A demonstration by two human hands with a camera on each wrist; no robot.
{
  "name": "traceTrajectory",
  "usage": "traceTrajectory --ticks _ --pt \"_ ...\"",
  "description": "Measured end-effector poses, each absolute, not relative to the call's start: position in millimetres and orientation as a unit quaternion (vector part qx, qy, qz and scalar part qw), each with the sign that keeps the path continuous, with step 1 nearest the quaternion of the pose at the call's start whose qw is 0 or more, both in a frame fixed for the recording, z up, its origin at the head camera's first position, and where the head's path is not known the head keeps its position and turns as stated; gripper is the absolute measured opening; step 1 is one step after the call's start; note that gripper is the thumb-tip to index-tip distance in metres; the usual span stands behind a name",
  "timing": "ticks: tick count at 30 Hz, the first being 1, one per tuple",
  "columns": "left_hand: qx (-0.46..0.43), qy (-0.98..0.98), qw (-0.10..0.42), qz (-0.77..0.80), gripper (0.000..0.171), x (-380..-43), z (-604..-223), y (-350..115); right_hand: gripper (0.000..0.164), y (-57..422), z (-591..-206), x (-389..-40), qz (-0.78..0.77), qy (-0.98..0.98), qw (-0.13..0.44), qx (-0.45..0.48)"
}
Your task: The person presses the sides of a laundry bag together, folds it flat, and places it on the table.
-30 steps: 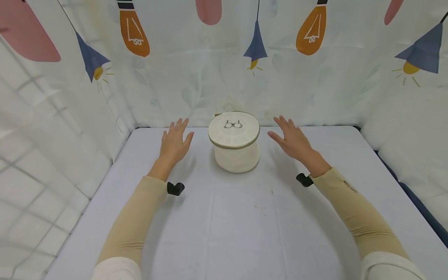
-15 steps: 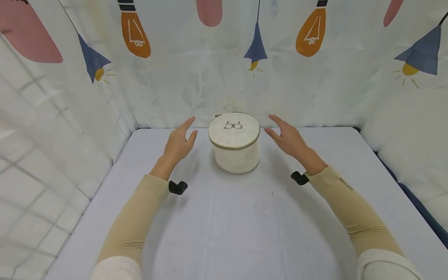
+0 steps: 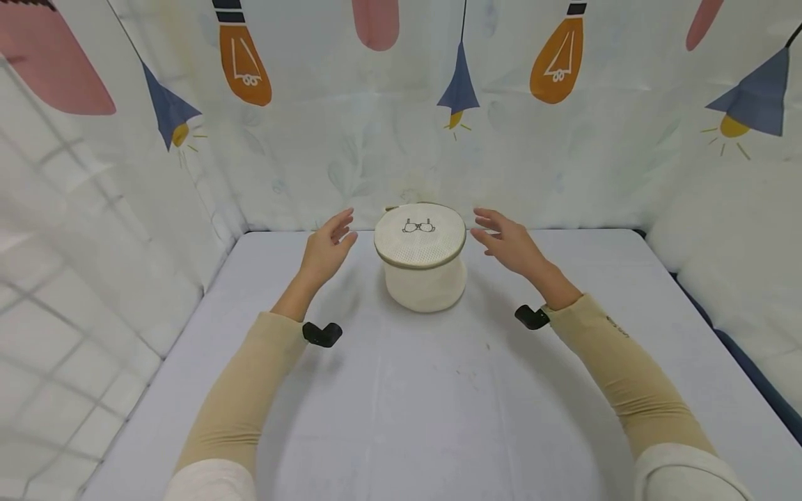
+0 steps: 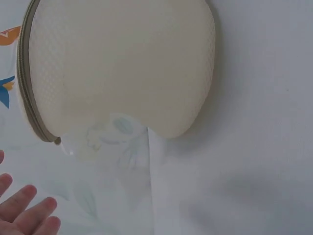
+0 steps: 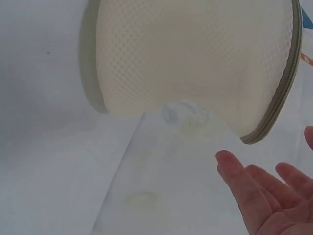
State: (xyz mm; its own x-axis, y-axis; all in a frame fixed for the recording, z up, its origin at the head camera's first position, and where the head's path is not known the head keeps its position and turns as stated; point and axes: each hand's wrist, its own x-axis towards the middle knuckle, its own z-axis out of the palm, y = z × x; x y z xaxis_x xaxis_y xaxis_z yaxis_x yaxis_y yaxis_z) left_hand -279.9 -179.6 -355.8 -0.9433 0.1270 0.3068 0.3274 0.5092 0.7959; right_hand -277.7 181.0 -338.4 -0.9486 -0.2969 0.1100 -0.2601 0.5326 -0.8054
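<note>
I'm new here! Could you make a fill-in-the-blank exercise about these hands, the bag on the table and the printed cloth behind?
The cream bag stands ____ the left hand and the right hand.
The small device at the left wrist is coloured ____.
On the cloth, the two large printed bulbs with black caps are ____.
The printed lampshades there are ____.

Missing words: between; black; orange; blue.

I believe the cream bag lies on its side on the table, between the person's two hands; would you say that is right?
Not quite: the cream bag stands upright, not on its side, as the head view shows. It is on the table, between the left hand and the right hand.
</note>
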Motion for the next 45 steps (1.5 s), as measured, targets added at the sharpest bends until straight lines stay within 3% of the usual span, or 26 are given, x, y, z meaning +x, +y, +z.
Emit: traceTrajectory --ticks 13,29,45 --pt "-0.085 -0.788 -0.009 -0.609 0.049 -281 -352 -168 0.057 181 -345 -287 -0.604 0.781 0.110 -0.118" --pt "-0.044 -0.711 -0.091 -0.696 0.051 -281 -354 -152 0.068 168 -349 -288 -0.671 0.717 0.167 -0.085" --pt "-0.009 -0.664 -0.088 -0.742 0.055 -281 -358 -146 0.075 157 -351 -286 -0.716 0.673 0.180 -0.054"
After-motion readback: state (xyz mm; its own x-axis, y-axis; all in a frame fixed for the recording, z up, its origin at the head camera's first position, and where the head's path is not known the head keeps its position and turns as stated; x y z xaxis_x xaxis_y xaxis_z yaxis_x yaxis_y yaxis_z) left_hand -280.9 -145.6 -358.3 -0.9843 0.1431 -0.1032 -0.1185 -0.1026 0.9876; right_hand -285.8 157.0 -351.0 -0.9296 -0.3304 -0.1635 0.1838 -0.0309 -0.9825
